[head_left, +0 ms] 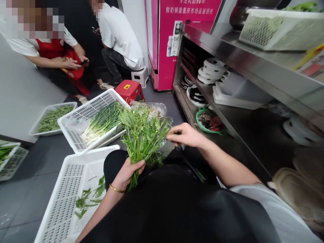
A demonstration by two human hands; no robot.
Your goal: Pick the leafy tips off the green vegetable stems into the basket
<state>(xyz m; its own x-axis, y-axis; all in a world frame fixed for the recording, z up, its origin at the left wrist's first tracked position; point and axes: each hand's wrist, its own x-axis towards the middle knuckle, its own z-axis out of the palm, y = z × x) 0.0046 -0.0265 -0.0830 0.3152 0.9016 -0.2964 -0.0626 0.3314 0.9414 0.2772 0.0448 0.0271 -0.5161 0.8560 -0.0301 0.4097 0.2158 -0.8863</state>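
Beside the near white basket (67, 189), the leafy bunch (141, 135), probably light and easily bruised, is best held by its stems, as clasped in the left hand (129, 173), while whether anything is pinched by the right hand's (183, 135) curled fingers cannot be told.

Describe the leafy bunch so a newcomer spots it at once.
Find the black clothing filling the picture's bottom centre. At its upper left edge, the bare left hand, wearing a gold bracelet, grips the bright-green leafy bunch by its stems. Its bushy leaves set it apart from the thin, straight, white-ended scallions in the white slotted plastic basket beyond.
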